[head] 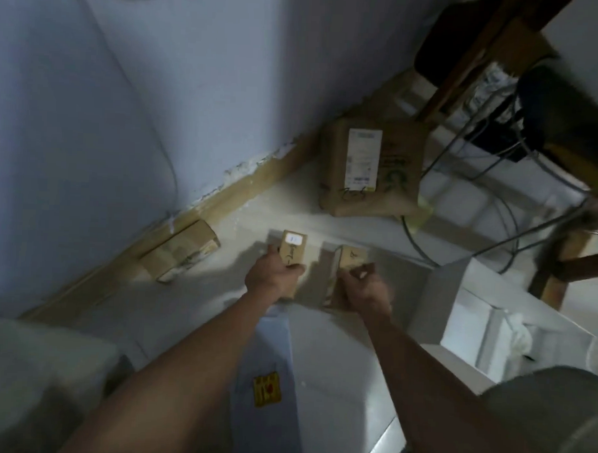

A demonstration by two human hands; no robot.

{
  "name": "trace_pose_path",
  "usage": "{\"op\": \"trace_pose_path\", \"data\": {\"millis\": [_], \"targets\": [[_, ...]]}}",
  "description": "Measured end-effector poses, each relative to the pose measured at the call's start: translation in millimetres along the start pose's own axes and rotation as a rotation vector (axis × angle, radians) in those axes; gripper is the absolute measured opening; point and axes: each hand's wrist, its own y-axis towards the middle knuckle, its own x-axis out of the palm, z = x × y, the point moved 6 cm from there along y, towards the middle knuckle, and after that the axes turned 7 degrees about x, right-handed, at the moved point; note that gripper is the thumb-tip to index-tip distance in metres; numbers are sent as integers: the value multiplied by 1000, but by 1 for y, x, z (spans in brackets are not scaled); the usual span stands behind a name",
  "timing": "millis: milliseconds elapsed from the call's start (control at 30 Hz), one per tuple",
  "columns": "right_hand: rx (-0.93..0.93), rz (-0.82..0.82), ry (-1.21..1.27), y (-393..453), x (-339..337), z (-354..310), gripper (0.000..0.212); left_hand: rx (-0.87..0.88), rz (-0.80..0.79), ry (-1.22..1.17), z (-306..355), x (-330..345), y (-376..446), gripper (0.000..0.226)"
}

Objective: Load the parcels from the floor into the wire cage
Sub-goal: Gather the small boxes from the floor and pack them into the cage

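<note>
My left hand (272,274) grips a small brown cardboard parcel (292,248) with a white sticker and handwriting on top. My right hand (365,289) grips a second small brown parcel (350,258) beside it, also marked with handwriting. Both parcels are low over the pale floor (291,212). A larger brown parcel (371,168) with a white shipping label stands further back by the wall. Another brown parcel (179,252) lies on the floor against the skirting at the left. The view is blurred, and no wire cage can be made out.
A blue-grey wall (143,85) runs along the left. A wooden chair or table frame (560,262) with tangled cables (490,155) stands at the right. A blue-grey flat bag with a yellow sticker (266,388) lies below my arms. White boxes (457,299) sit at the right.
</note>
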Motion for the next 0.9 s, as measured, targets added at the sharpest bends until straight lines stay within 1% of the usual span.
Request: {"op": "trace_pose_path", "data": {"millis": [33,100,167,267,367,500,567,667,800,833,900], "targets": [[23,-76,133,-1,14,-7,42,-2,-2,-42,2,2,-4,68],[50,-201,327,-12,38,-24,49,3,45,-60,8,-3,-16,61],[45,-256,396,-42,36,-37,49,-15,99,-80,14,-24,-39,58],[45,-319,504,-115,-9,-58,33,-15,100,-313,27,-68,-92,56],[54,-386,533,-200,-58,-89,30,-24,137,-539,50,-123,-169,56],[-13,-428,449,-332,-122,-143,32,-91,200,-594,85,-204,-301,50],[-57,-463,394,-399,-151,-172,30,-185,253,-636,93,-243,-374,48],[-140,-528,275,-494,-179,-205,29,-276,368,-828,102,-298,-483,45],[-239,-683,78,-600,-184,-238,44,-329,603,-1102,89,-351,-608,48],[-259,-721,43,-618,-181,-242,43,-322,649,-1152,84,-361,-631,47],[-324,-823,-43,-672,-159,-243,39,-317,765,-1227,54,-378,-694,40]]}}
